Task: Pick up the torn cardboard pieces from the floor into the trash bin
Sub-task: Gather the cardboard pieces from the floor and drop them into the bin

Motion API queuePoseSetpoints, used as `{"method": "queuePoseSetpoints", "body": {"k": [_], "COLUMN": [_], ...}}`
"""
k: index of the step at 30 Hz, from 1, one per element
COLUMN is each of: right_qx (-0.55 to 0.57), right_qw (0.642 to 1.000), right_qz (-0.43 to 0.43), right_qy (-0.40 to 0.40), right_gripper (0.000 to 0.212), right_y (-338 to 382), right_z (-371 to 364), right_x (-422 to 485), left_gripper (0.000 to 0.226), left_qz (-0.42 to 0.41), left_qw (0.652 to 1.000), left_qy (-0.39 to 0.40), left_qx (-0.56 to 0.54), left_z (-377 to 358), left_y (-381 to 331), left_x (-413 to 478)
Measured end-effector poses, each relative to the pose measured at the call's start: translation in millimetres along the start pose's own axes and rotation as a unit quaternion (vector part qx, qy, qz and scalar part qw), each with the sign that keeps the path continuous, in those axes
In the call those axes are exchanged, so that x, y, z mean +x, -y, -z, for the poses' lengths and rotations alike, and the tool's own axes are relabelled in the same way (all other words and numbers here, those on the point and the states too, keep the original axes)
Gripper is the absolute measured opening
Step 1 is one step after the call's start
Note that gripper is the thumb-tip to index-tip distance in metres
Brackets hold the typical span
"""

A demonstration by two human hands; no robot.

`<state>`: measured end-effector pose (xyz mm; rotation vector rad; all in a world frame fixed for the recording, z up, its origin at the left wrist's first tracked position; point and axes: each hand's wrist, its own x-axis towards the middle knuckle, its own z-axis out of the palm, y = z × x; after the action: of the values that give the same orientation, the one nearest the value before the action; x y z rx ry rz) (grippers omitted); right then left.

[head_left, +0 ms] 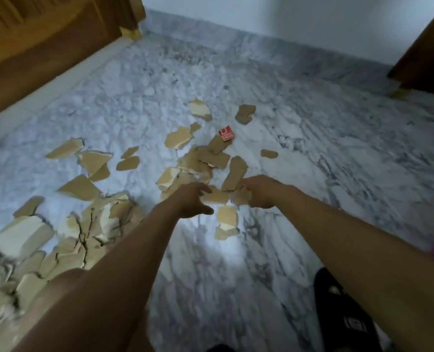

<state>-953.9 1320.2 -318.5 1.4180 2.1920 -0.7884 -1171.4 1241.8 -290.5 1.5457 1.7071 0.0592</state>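
Several torn brown cardboard pieces (212,158) lie scattered over the marble floor (312,153), one with a red printed label (227,134). A dense heap of pieces (66,240) fills the lower left. My left hand (193,201) hovers just above the middle cluster with its fingers spread and nothing in it. To its right, my right hand (260,193) has its fingers curled on the edge of a torn cardboard piece (240,198) that rests on the floor. No trash bin is in view.
A wooden door (33,47) and its pale threshold run along the left. More dark wood (429,54) stands at the far right against the white wall. A black slipper (343,316) is on the floor at the lower right.
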Motion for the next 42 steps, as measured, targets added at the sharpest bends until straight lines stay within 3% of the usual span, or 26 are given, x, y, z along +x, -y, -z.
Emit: {"method": "queuePoseSetpoints", "body": {"k": [7,10,15,18,21,23,25,29,33,35,38,40,42], "right_qx": [-0.095,-0.038,0.092,0.125,0.171,0.152,0.111,0.086,0.095,0.111,0.188,0.197,0.130], "right_qw": [0.994,0.998,0.990,0.984,0.977,0.984,0.993,0.996,0.991,0.987,0.977,0.977,0.989], "right_qz": [0.047,0.052,-0.058,-0.093,-0.106,-0.077,-0.046,-0.014,0.039,0.046,0.027,0.031,0.034], "right_qy": [-0.007,-0.020,-0.085,-0.088,-0.072,-0.048,-0.025,0.030,0.090,0.107,0.095,0.075,0.057], "right_gripper": [0.077,0.070,0.074,0.080,0.068,0.054,0.055,0.056,0.017,0.013,0.037,0.025,0.026], "right_y": [-32,-45,-47,-49,-49,-50,-51,-57,-61,-69,-81,-81,-74], "right_z": [-38,-47,-60,-70,-70,-68,-67,-63,-52,-38,-6,12,25], "right_x": [54,80,98,101,102,104,107,112,110,103,93,92,97], "left_gripper": [0.101,0.105,0.103,0.098,0.084,0.061,0.034,0.013,0.035,0.034,0.030,0.037,0.035], "left_qz": [-0.092,-0.113,-0.164,-0.163,-0.171,-0.205,-0.219,-0.158,-0.030,0.001,0.035,0.052,0.052], "left_qw": [0.967,0.946,0.934,0.941,0.952,0.953,0.950,0.965,0.993,0.997,0.997,0.991,0.988], "left_qy": [0.083,0.059,0.018,0.027,0.008,-0.040,-0.083,-0.131,-0.109,-0.071,0.042,0.071,0.059], "left_qx": [0.222,0.297,0.317,0.295,0.255,0.221,0.209,0.164,0.018,-0.007,0.060,0.097,0.135], "left_z": [-101,-126,-136,-132,-129,-132,-138,-144,-129,-109,-74,-60,-56], "left_y": [18,31,46,46,41,41,43,40,29,32,27,21,18], "left_x": [51,66,86,89,85,84,85,85,76,74,78,90,105]}}
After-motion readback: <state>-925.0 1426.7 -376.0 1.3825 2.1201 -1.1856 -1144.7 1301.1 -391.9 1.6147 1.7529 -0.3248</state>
